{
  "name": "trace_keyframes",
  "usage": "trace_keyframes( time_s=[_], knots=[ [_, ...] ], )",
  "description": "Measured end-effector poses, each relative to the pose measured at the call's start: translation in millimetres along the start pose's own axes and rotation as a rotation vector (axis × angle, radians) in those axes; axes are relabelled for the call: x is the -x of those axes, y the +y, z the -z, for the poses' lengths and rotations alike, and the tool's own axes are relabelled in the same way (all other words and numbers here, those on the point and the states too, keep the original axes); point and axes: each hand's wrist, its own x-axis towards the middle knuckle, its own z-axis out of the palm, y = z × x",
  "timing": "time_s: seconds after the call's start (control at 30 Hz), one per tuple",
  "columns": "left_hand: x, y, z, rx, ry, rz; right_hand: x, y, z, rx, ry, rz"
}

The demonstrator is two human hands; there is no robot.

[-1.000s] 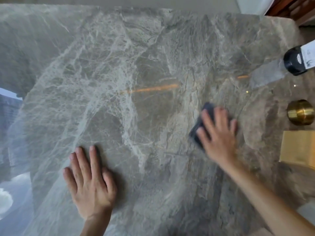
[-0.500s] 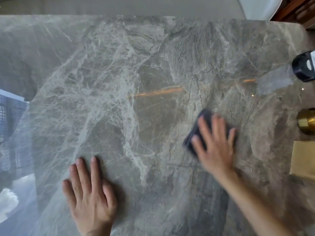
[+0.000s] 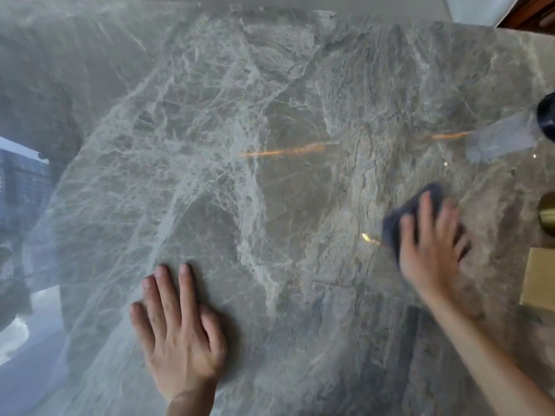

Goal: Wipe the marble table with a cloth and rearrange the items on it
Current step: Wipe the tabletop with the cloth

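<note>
A grey, white-veined marble table [image 3: 240, 130] fills the view. My right hand [image 3: 429, 253] lies flat on a dark blue cloth [image 3: 402, 217] at the right side of the table, fingers spread over it and blurred by motion; most of the cloth is hidden under the palm. My left hand [image 3: 177, 331] rests palm down on the bare marble near the front edge, fingers together, holding nothing.
Along the right edge stand a black-capped bottle [image 3: 547, 120], a round brass object [image 3: 548, 214] and a tan box [image 3: 540, 280], all partly cut off. A white chair [image 3: 471, 7] stands beyond the far right corner. Window reflections cover the table's left side.
My right hand has slid the cloth to the right, closer to the brass object and tan box. My left hand has stayed pressed in place; the view has shifted slightly.
</note>
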Motion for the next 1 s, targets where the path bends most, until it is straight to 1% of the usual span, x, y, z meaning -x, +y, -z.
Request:
trace_keyframes(
  time_s=[0.03,0.07,0.1,0.13,0.17,0.2,0.23,0.27,0.3,0.33,0.37,0.4,0.43,0.47,0.5,0.53,0.57,0.6,0.63,0.67,0.7,0.73,0.77,0.8,0.83,0.87,0.9,0.93,1.0],
  knots=[
    [0,0,-1,0.007,-0.003,0.004,-40,-19,2,-0.093,0.056,-0.214],
    [1,0,-1,-0.001,-0.006,0.008,-63,-51,5,-0.140,0.075,-0.326],
    [2,0,-1,-0.010,-0.013,0.008,-66,-86,4,-0.135,0.081,-0.318],
    [2,0,-1,-0.011,-0.015,0.006,-51,-118,0,-0.089,0.119,-0.188],
    [1,-1,-1,-0.009,-0.015,0.006,-17,-146,-1,-0.034,0.116,0.037],
    [1,-1,0,-0.008,-0.017,0.010,30,-160,-2,0.000,0.053,0.316],
    [2,-1,0,-0.014,-0.026,0.011,77,-154,-1,0.002,-0.045,0.619],
    [3,-1,1,-0.009,-0.032,0.008,110,-133,1,0.015,-0.131,0.862],
    [2,0,1,0.006,-0.029,0.009,122,-103,4,0.036,-0.187,0.996],
    [2,0,1,0.015,-0.019,0.015,111,-69,4,0.076,-0.198,1.040],
    [1,1,0,0.012,-0.008,0.021,86,-40,2,0.126,-0.163,0.983],
    [2,1,-1,0.004,0.003,0.023,53,-21,-1,0.148,-0.121,0.808],
    [2,2,-1,0.003,0.010,0.022,16,-18,-1,0.135,-0.080,0.525],
    [1,2,0,0.003,0.010,0.016,-20,-28,1,0.054,-0.025,0.194],
    [1,1,0,0.000,0.001,0.011,-46,-54,2,-0.034,0.025,-0.059],
    [1,1,0,-0.010,-0.009,0.008,-57,-90,5,-0.097,0.033,-0.194],
    [2,0,0,-0.017,-0.019,0.005,-50,-124,4,-0.112,0.026,-0.169],
    [2,0,1,-0.017,-0.025,0.000,-30,-151,-2,-0.083,0.032,-0.022],
    [1,-1,1,-0.021,-0.020,-0.005,2,-173,-4,-0.048,0.009,0.212],
    [1,-1,1,-0.027,-0.019,-0.005,43,-183,-1,-0.018,-0.054,0.478],
    [1,-1,1,-0.036,-0.024,-0.003,81,-175,2,0.007,-0.119,0.728],
    [2,-2,1,-0.038,-0.030,-0.002,107,-155,2,0.018,-0.156,0.910],
    [1,-2,1,-0.029,-0.030,0.000,115,-127,1,0.033,-0.170,1.009],
    [0,-2,2,-0.020,-0.027,-0.001,108,-98,0,0.048,-0.170,1.037],
    [0,-1,1,-0.011,-0.024,-0.003,91,-72,-1,0.080,-0.152,1.005],
    [0,-1,1,-0.002,-0.022,-0.003,69,-51,-1,0.106,-0.135,0.921],
    [0,-1,1,0.009,-0.020,-0.002,44,-36,-1,0.117,-0.123,0.784],
    [0,0,1,0.020,-0.018,-0.002,19,-28,0,0.109,-0.118,0.604],
    [1,0,1,0.048,-0.010,0.003,-22,-34,1,0.058,-0.070,0.257]
  ],
)
